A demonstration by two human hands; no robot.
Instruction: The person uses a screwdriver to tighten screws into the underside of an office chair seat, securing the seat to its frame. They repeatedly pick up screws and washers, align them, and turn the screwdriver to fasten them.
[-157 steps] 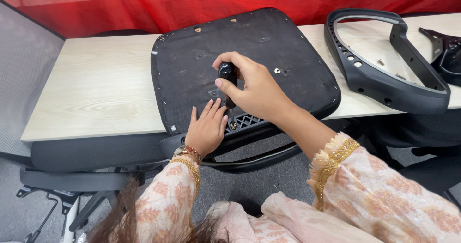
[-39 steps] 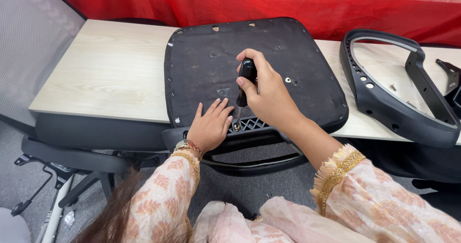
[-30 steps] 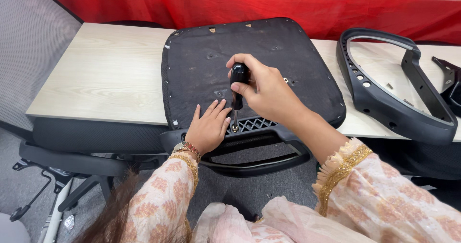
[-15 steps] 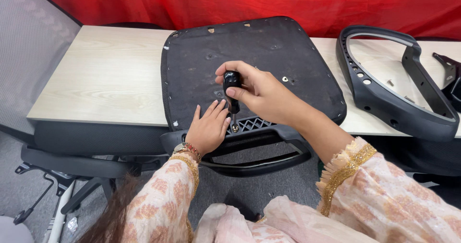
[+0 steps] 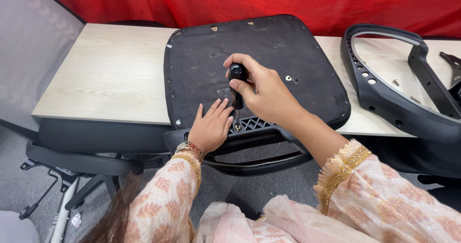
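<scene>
The right hand (image 5: 261,91) hides most of the screwdriver (image 5: 236,87), and the black frame (image 5: 398,99) runs off the right edge.

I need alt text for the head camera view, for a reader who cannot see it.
A right hand holds a black-handled screwdriver upright, tip on a screw at the near edge of an upturned black chair seat lying on a pale wooden table. The left hand lies flat beside the tip. A black plastic chair frame lies to the right.
</scene>
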